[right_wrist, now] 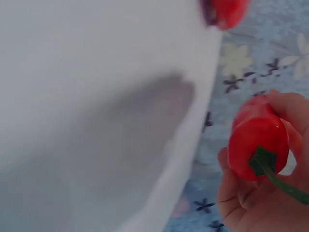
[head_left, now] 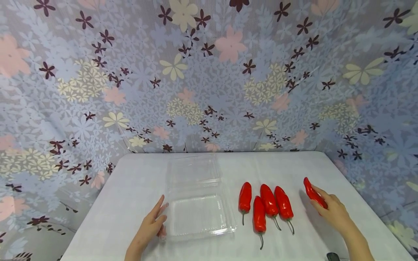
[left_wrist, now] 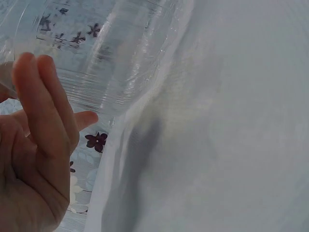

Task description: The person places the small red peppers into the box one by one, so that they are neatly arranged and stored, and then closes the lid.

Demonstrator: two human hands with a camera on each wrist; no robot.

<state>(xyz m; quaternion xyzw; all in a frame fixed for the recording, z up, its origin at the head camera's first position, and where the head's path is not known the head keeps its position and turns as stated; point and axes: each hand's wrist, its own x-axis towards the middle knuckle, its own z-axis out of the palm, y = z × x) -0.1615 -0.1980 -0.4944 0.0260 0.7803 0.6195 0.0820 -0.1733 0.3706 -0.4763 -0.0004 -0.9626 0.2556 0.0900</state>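
My right hand [head_left: 336, 214] holds a red pepper [head_left: 313, 194] above the right side of the table; its green stem [right_wrist: 277, 181] shows in the right wrist view. Several more red peppers, one of them the leftmost pepper [head_left: 245, 197], lie side by side on the white cloth with stems toward me. Left of them stands a clear plastic clamshell box [head_left: 202, 232], its lid [head_left: 192, 170] laid back toward the wall. My left hand [head_left: 148, 228] is at the box's left edge, fingers mostly straight [left_wrist: 43, 106]; whether they touch the plastic is hard to tell.
A white cloth covers the table [head_left: 130, 181]. Behind it and at both sides hangs flower-patterned fabric [head_left: 209, 90]. A dark object [head_left: 333, 256], cut off by the frame, lies at the near right edge by my right forearm.
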